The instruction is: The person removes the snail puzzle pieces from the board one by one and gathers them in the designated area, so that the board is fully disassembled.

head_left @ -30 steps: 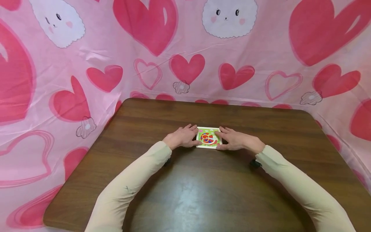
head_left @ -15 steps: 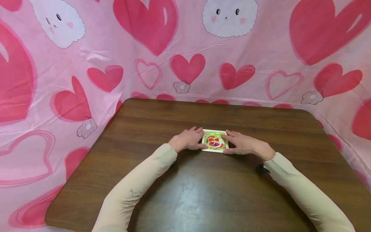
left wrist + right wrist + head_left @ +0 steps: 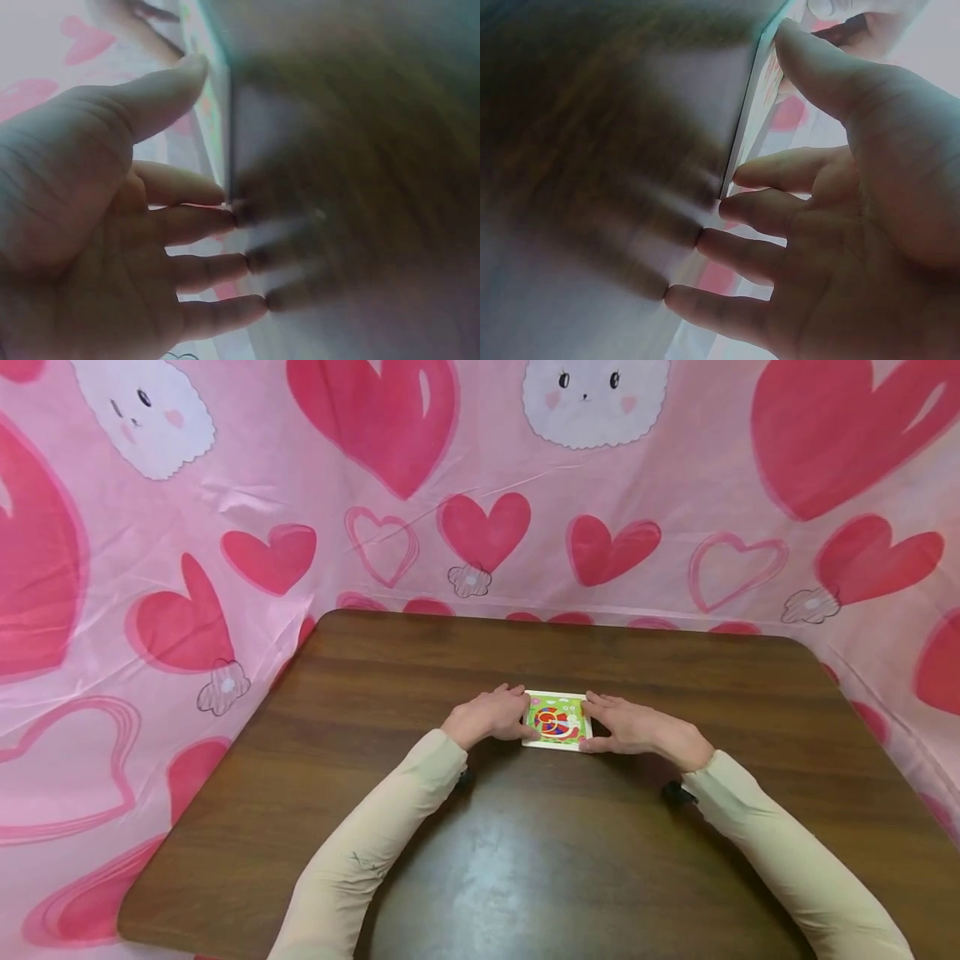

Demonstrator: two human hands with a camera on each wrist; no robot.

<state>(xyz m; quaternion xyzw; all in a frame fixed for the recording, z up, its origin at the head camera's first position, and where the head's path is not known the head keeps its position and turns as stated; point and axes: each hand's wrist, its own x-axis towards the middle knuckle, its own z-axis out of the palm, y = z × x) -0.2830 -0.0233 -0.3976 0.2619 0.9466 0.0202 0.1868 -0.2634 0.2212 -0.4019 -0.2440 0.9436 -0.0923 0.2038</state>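
Note:
A small square puzzle board (image 3: 555, 722) with a pale rim and a colourful snail picture on green lies flat on the table. At its left side is my left hand (image 3: 491, 714), the thumb at the near corner and the index finger at the far one. My right hand (image 3: 637, 728) frames the opposite side in the same way. In the left wrist view the thumb (image 3: 169, 94) lies over the board's edge (image 3: 225, 127), and the other fingertips meet the tabletop. The right wrist view shows the right thumb (image 3: 810, 60) on the rim, with straight, spread fingers (image 3: 739, 255) touching the table.
The dark wooden table (image 3: 450, 647) has rounded corners and glare near its front. Behind and beside it hangs a pink cloth (image 3: 337, 468) printed with hearts. Dark wrist devices (image 3: 678, 793) show under the cream sleeves (image 3: 795, 843).
Both hands and the puzzle board between them have shifted a little to the right, mostly in the first half second. The right thumb has drawn back slightly toward the board's edge.

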